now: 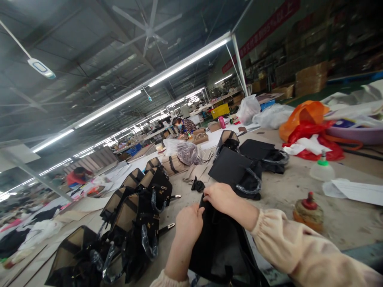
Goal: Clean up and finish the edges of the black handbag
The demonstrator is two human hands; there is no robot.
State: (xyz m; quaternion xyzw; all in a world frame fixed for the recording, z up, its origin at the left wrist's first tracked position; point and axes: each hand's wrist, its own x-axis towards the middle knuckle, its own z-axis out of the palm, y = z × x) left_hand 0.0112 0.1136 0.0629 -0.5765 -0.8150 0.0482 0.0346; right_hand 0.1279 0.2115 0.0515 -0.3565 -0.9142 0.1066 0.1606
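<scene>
A black handbag (pixel 218 243) lies in front of me at the table's near edge. My left hand (pixel 189 220) pinches its upper edge between thumb and fingers. Close beside it, my right hand (pixel 220 197) is closed on the same edge, the fingers curled over it. Left of the hands stand several black handbags (pixel 131 215) with beige linings and plastic-wrapped handles. Just beyond my right hand lies another black bag (pixel 230 165) with a wrapped handle. A small crumpled black piece (pixel 197 184) rests past my fingertips.
At right stand a jar with a red top (pixel 308 211) and a bottle with a green cap (pixel 322 169). Behind them are an orange bag (pixel 302 119), a red bag (pixel 317 139) and a purple basin (pixel 359 134). Two people (pixel 187 125) work farther back.
</scene>
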